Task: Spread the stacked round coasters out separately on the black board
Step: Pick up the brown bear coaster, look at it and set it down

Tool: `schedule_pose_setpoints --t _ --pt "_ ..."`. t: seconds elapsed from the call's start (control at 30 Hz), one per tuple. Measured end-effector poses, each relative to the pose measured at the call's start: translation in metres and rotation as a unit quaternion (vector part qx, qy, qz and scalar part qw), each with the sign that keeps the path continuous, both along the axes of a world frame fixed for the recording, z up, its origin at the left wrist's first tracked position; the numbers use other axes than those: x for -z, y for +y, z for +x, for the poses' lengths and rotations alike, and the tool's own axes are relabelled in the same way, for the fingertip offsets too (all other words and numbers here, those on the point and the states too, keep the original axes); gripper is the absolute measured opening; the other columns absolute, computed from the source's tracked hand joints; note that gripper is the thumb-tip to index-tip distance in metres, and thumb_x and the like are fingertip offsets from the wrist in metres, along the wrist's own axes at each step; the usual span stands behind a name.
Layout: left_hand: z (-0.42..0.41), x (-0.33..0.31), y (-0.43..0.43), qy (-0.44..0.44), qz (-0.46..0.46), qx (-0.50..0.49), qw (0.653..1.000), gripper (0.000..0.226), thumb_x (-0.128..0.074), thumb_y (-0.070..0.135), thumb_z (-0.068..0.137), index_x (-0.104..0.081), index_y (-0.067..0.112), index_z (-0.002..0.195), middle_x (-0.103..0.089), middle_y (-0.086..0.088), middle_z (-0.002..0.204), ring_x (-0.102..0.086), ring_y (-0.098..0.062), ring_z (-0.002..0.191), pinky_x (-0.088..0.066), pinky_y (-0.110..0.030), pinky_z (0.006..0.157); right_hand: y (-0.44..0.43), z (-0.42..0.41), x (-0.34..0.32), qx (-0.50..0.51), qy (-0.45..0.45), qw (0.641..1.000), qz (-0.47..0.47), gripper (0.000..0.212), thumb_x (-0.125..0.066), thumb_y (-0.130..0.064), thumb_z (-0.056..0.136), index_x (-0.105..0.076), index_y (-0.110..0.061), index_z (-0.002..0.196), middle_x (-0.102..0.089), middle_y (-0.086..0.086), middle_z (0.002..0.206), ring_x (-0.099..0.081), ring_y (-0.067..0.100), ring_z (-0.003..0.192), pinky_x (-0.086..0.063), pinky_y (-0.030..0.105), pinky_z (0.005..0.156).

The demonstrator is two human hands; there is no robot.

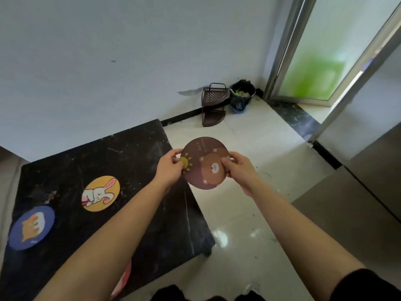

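Left hand (171, 168) and right hand (239, 170) pinch the brown bear coaster (205, 162) past the black board's (134, 148) right edge. Board's upper centre lies bare.

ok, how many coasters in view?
4: a brown bear coaster in both hands, rabbit coaster and blue coaster on the black board, pink one mostly hidden under the left arm. The held one may hide more.
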State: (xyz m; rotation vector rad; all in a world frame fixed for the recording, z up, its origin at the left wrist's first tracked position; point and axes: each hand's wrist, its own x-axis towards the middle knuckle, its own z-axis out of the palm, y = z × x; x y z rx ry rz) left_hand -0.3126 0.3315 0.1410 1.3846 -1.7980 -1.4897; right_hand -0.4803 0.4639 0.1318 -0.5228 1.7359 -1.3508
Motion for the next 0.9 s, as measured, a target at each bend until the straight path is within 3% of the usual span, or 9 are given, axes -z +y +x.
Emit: schedule_pose_setpoints --t 0.13,0.3,0.4,0.5,0.67,0.9 --pt "-0.057 -0.007 0.030 0.007 0.041 -0.058 0.997 0.031 -0.056 0.004 0.090 -0.062 0.012 0.119 -0.070 -0.005 0.086 -0.065 -0.014 0.069 -0.053 -0.027 0.056 0.025 -0.068 -0.016 -0.012 0.010 1.000 0.003 0.026 -0.062 -0.021 0.092 -0.068 -0.016 0.117 -0.065 -0.002 0.071 -0.059 0.012 0.064 -0.052 0.029 0.066" --pt "-0.096 -0.024 0.026 0.030 0.031 -0.114 0.993 0.028 -0.058 0.007 0.089 -0.063 0.012 0.115 -0.071 -0.004 0.087 -0.060 -0.014 0.062 -0.043 -0.024 0.042 0.014 -0.119 -0.025 -0.061 -0.002 0.998 0.002 0.035 -0.061 -0.003 0.083 -0.070 -0.010 0.116 -0.073 -0.001 0.078 -0.060 0.007 0.058 -0.050 0.022 0.062" --pt "-0.108 -0.026 0.014 0.035 0.023 -0.144 0.989 0.025 -0.058 0.008 0.090 -0.062 0.016 0.113 -0.072 -0.002 0.087 -0.062 -0.011 0.057 -0.043 -0.025 0.040 -0.007 -0.135 -0.026 -0.085 0.027 0.996 0.012 0.027 -0.063 -0.009 0.088 -0.069 -0.015 0.114 -0.076 -0.002 0.082 -0.067 0.013 0.069 -0.051 0.025 0.062" --pt "-0.116 -0.020 -0.006 0.043 0.010 -0.167 0.985 0.022 -0.057 0.006 0.092 -0.061 0.015 0.112 -0.070 -0.002 0.089 -0.067 -0.004 0.058 -0.048 -0.017 0.044 -0.038 -0.143 -0.022 -0.110 0.089 0.989 0.036 0.023 -0.061 -0.026 0.092 -0.064 -0.024 0.114 -0.077 0.002 0.087 -0.072 0.016 0.077 -0.051 0.030 0.063" --pt "-0.129 -0.001 -0.066 0.063 0.023 -0.218 0.974 0.027 -0.057 0.005 0.090 -0.061 0.009 0.116 -0.070 -0.005 0.095 -0.067 -0.013 0.079 -0.052 -0.024 0.062 -0.110 -0.154 -0.011 -0.155 0.144 0.976 0.045 0.024 -0.058 -0.029 0.095 -0.062 -0.022 0.117 -0.077 0.006 0.090 -0.074 0.019 0.080 -0.055 0.032 0.066" --pt "-0.123 0.018 -0.154 0.064 0.052 -0.309 0.948 0.031 -0.059 0.007 0.085 -0.065 0.013 0.115 -0.071 -0.005 0.098 -0.065 -0.012 0.080 -0.047 -0.020 0.056 -0.238 -0.165 -0.009 -0.278 0.175 0.942 0.073 0.030 -0.062 -0.022 0.086 -0.064 -0.022 0.116 -0.077 0.002 0.085 -0.073 0.020 0.081 -0.060 0.038 0.076"
